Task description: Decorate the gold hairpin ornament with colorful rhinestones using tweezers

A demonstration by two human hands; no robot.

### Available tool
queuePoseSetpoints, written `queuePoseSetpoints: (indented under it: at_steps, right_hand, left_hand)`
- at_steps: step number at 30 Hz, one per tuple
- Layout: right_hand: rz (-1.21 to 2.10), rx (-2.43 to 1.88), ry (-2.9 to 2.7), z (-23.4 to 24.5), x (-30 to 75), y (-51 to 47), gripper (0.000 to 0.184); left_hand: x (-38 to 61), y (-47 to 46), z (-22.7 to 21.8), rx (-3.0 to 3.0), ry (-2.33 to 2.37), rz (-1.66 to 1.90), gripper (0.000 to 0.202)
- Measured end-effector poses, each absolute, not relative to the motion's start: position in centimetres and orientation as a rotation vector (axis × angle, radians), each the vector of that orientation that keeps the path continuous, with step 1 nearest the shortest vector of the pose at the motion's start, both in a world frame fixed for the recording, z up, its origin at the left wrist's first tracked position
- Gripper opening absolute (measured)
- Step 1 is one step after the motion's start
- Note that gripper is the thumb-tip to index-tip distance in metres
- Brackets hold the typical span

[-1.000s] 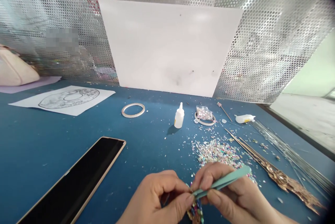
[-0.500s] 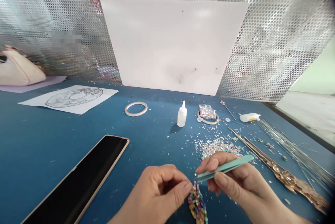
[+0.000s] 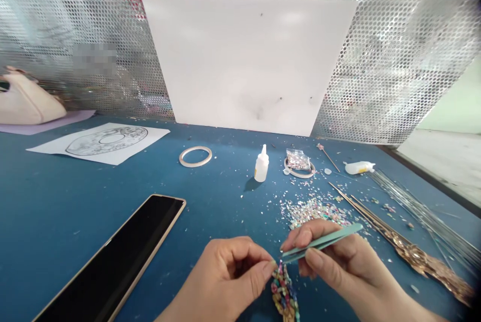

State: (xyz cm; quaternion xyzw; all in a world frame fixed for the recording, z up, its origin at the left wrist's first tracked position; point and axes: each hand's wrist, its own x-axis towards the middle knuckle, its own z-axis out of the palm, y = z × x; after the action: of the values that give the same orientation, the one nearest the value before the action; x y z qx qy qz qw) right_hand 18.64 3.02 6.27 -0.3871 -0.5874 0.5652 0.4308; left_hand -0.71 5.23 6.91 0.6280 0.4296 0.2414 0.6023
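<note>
Thumb and forefinger of my left hand [image 3: 233, 279] pinch the upper tip of a slim ornament [image 3: 284, 294], covered in small multicoloured pieces and gold at its lower part. The frame's bottom edge cuts the ornament off. In my right hand [image 3: 343, 267] is a pair of teal tweezers [image 3: 330, 239], held between thumb and fingers. Their points are at the ornament's tip, close to my left fingertips. Whether a tiny piece sits between the points, I cannot tell. Just behind my right hand lies a scattered heap of shiny chips [image 3: 313, 210].
A white dropper bottle [image 3: 261, 166] stands mid-table; another bottle [image 3: 359, 167] lies at right. Gold hairpin-like sticks [image 3: 398, 247] and thin wires [image 3: 424, 216] lie right. A tape ring [image 3: 195, 163], a phone [image 3: 116, 252] and a drawing [image 3: 112, 154] are left. A white board [image 3: 248, 61] stands behind.
The tweezers and my right thumb have shifted very slightly left. A small shiny piece seen at the tweezer points before is no longer distinct. My left hand keeps its pinch.
</note>
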Motion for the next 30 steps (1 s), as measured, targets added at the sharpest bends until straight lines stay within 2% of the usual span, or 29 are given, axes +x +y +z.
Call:
queuePoseSetpoints:
  at_steps: [5,13,19,30]
  right_hand:
    - [1.211,-0.96,-1.626,6.11,18.77,2.78,0.007]
    - [0.995,-0.908,-1.8,6.39,18.77,2.63,0.017]
    - [0.994,-0.871,-1.808,6.22,18.71,2.86,0.023]
    - [0.931,-0.949,-1.841,6.28,18.79,2.75,0.024]
  left_hand:
    - [-0.78,5.22,7.02,1.511,1.001,0.529,0.024]
    - [-0.71,4.92,6.5,1.575,1.014,0.494,0.026]
    - [-0.72,4.71,6.28,1.593,1.042,0.518,0.027]
    - [-0.75,4.95,6.25,1.641,1.044,0.526,0.024]
